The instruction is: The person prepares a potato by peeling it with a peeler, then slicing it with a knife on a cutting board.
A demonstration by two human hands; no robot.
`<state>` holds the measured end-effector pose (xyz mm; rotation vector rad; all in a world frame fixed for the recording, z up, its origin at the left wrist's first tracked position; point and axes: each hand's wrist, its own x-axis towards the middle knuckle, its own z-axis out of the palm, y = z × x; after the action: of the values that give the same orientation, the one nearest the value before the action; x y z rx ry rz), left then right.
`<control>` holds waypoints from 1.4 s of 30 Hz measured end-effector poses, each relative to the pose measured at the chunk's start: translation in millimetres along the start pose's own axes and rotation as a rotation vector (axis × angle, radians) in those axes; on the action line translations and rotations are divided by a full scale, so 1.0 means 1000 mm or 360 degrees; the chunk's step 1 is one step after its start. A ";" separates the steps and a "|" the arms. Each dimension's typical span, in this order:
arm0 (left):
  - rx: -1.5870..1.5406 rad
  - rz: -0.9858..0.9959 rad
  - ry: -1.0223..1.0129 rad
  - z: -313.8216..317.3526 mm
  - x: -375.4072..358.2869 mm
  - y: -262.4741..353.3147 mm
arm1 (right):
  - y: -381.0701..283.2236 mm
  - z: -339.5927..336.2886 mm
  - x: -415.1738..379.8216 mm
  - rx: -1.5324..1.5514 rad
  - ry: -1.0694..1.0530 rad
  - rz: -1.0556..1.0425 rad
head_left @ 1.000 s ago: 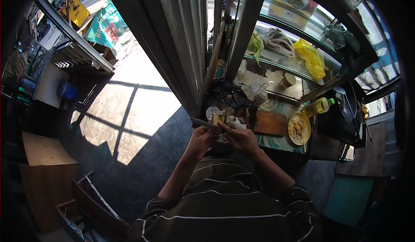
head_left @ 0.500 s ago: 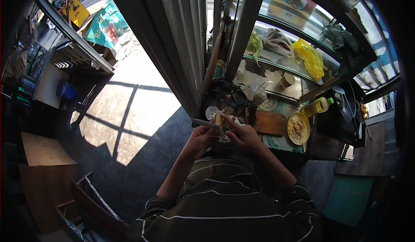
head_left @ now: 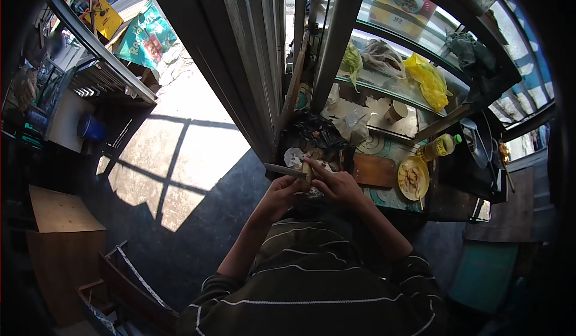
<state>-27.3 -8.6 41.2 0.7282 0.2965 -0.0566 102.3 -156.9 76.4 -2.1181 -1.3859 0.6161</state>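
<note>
Close in front of my body, a tan, elongated piece of food (head_left: 308,170) is held between my hands; its exact kind is unclear. My left hand (head_left: 282,193) is closed on its lower end, thumb pressed to it. A knife (head_left: 284,169) points to the left, its grey blade crossing above the left fingers and meeting the piece. My right hand (head_left: 339,188) is closed around the knife's handle end, which the fingers hide, with its index finger stretched along the far side. Below and beyond the hands lies a crumpled white plastic bag (head_left: 293,156).
A black plastic bag (head_left: 317,129) lies beyond the hands. To the right are a wooden board (head_left: 373,170), a yellow plate (head_left: 425,193) with food scraps, and an oil bottle (head_left: 441,147). A glass case holds a yellow bag (head_left: 429,81). A metal post (head_left: 240,66) rises at front left.
The tan piece and the right index finger have shifted slightly right, and the piece has tilted a little. The blade stays against it. Both hands keep their hold.
</note>
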 end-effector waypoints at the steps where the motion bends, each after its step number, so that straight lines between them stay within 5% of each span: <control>1: -0.0003 0.0002 0.0006 -0.001 0.000 -0.001 | 0.001 0.003 0.000 0.0025 -0.0059 0.0076; 17: -0.0007 -0.0014 -0.0059 -0.006 0.001 0.010 | -0.002 -0.007 0.008 0.0130 -0.0027 -0.0050; 29: 0.0039 -0.0070 -0.0054 -0.006 0.002 0.010 | 0.019 0.008 0.015 0.0703 0.0080 -0.0045; 32: -0.0067 -0.0035 -0.0158 -0.003 -0.002 0.018 | 0.020 0.012 0.013 0.1320 0.0072 0.0067; 34: -0.0164 0.0012 -0.0238 -0.003 0.000 0.022 | 0.016 0.001 0.011 0.1956 -0.0090 0.0492; 42: -0.0403 -0.0048 -0.0118 -0.027 0.011 0.013 | 0.019 -0.002 0.011 0.1347 -0.0058 0.0690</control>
<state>-21.4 19.1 27.4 0.4690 0.2385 -0.0733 120.7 -153.4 64.5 -1.6745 -0.4944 1.1635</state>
